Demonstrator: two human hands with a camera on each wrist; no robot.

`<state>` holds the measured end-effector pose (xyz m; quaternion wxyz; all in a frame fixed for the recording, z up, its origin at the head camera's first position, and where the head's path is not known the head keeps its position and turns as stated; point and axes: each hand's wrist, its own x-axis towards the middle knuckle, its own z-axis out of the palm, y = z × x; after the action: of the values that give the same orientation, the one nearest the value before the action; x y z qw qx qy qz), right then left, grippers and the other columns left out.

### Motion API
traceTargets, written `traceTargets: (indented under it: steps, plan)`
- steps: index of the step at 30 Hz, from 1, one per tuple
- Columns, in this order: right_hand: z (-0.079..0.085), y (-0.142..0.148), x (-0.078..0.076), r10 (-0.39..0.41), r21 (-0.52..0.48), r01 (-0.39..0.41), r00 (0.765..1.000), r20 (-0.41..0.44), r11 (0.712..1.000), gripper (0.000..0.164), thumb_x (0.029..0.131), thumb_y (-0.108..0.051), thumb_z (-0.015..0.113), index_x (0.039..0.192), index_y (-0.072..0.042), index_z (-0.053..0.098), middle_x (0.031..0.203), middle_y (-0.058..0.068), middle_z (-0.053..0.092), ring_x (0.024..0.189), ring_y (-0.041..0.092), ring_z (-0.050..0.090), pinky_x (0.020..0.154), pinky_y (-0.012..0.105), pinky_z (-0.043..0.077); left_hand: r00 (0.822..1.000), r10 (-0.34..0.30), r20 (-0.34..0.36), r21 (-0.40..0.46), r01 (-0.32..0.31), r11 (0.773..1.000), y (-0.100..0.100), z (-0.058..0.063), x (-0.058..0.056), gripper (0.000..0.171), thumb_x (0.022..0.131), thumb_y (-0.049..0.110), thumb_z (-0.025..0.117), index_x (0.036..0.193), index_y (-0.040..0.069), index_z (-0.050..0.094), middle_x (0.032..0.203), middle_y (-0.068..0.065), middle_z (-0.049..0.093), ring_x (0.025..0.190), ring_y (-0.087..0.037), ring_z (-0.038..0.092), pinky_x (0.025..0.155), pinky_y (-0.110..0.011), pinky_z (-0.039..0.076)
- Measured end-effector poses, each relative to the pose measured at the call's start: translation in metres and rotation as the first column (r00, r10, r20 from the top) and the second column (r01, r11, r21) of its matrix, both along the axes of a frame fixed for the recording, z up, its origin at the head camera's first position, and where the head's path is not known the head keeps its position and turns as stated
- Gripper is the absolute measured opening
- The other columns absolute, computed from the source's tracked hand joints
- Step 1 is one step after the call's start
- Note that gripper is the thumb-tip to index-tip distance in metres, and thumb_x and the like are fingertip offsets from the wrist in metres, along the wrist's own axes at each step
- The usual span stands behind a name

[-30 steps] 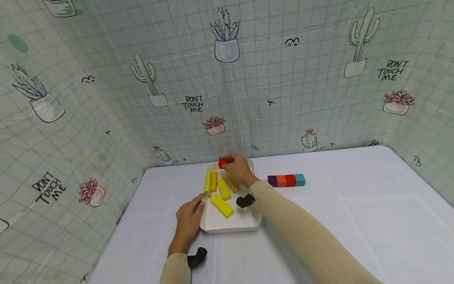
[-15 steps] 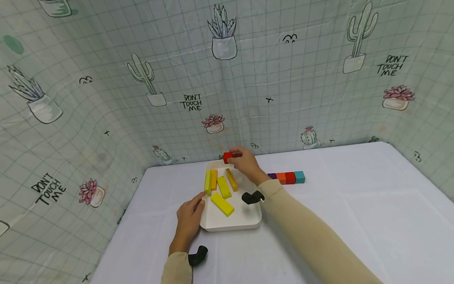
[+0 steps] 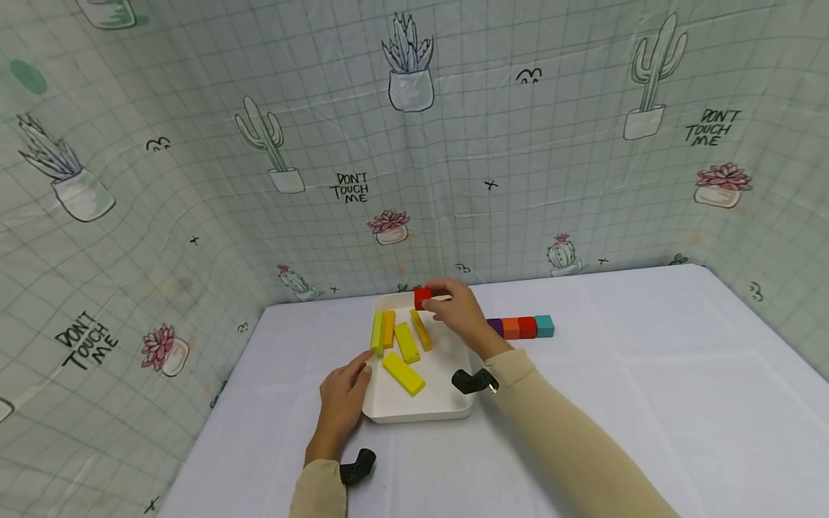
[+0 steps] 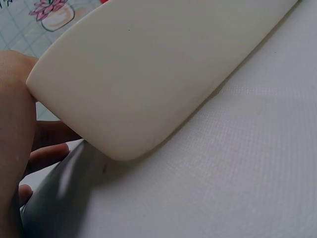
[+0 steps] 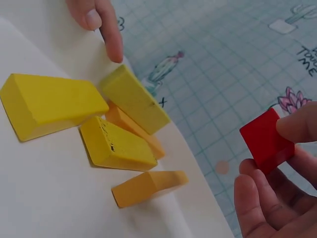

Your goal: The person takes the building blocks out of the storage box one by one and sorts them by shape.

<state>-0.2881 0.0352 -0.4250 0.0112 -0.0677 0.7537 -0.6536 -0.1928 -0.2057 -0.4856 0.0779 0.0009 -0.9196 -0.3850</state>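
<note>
My right hand (image 3: 463,314) pinches a red cube (image 3: 422,298) between thumb and fingers, over the far end of a white tray (image 3: 440,410). The right wrist view shows the red cube tilted and apart from the tray wall. My left hand (image 3: 341,403) rests at the tray's left rim. Its extended index finger touches a yellow-green block (image 5: 133,99) standing along that side. Beside it in the tray lie an orange block (image 3: 388,329), two yellow blocks (image 3: 406,342) and another orange block (image 5: 148,188). The left wrist view shows the other left fingers outside the tray wall.
Right of the tray, a row of several cubes stands on the white-covered table (image 3: 622,403): a purple cube (image 3: 495,327), an orange cube (image 3: 511,329), a red cube and a teal cube (image 3: 544,326). Behind hangs a gridded cactus-print cloth (image 3: 453,144).
My right hand has moved the red cube rightward across the tray's far end, rising slightly and then lowering a little. The left hand and the blocks in the tray have kept their places.
</note>
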Motion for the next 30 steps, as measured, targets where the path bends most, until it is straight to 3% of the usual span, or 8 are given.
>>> traceTargets:
  steps: [12, 30]
  plan:
    - [0.000, 0.022, 0.018, 0.015, -0.024, -0.015, 1.000, -0.005, 1.000, 0.043, 0.095, -0.017, 0.066, 0.135, -0.004, 0.058, 0.125, 0.013, 0.061, 0.105, 0.028, 0.065, 0.084, 0.036, 0.058, 1.000, 0.003, 0.011, -0.012, -0.003, 1.000, -0.002, 0.000, 0.001, 0.040, 0.104, 0.026, 0.050, 0.143, 0.018, 0.058, 0.131, -0.011, 0.065, 0.126, -0.034, 0.051, 0.115, -0.057, 0.015]
    - [0.008, 0.050, 0.035, 0.010, 0.050, -0.009, 1.000, -0.020, 0.999, 0.046, 0.095, -0.021, 0.065, 0.137, -0.004, 0.057, 0.130, 0.011, 0.059, 0.106, 0.029, 0.063, 0.085, 0.036, 0.057, 1.000, -0.005, -0.004, -0.017, 0.005, 1.000, 0.000, -0.001, 0.000, 0.040, 0.105, 0.026, 0.050, 0.142, 0.018, 0.059, 0.129, -0.012, 0.066, 0.124, -0.035, 0.052, 0.115, -0.058, 0.016]
